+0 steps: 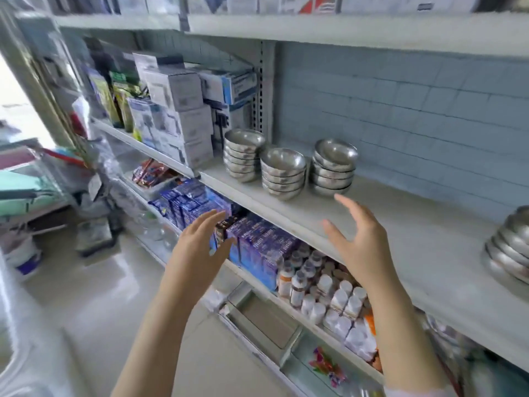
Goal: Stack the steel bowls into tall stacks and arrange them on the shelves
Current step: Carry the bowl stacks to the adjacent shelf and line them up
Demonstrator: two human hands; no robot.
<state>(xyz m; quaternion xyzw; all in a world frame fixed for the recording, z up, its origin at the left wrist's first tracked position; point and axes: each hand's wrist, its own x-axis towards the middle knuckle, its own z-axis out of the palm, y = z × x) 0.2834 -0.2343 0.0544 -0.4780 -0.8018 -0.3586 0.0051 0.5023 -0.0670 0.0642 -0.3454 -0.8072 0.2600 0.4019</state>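
Note:
Three stacks of steel bowls stand on the white middle shelf point(400, 224): a left stack point(243, 156) by the boxes, a middle stack point(282, 174) nearer the front edge, and a right stack point(333, 167) whose top bowl sits tilted. A fourth stack of bowls point(508, 247) lies turned over at the right edge of the frame. My left hand point(200, 242) is open in front of the shelf below. My right hand point(357, 239) is open with fingers spread, just short of the right stack. Neither hand touches a bowl.
White and blue boxes point(177, 110) fill the shelf left of the bowls. Below are blue and purple packets point(257, 245) and white pill bottles point(323, 287). An upper shelf point(343, 32) hangs overhead. Folded cloth and clutter point(28, 181) sit at the left, tiled floor beneath.

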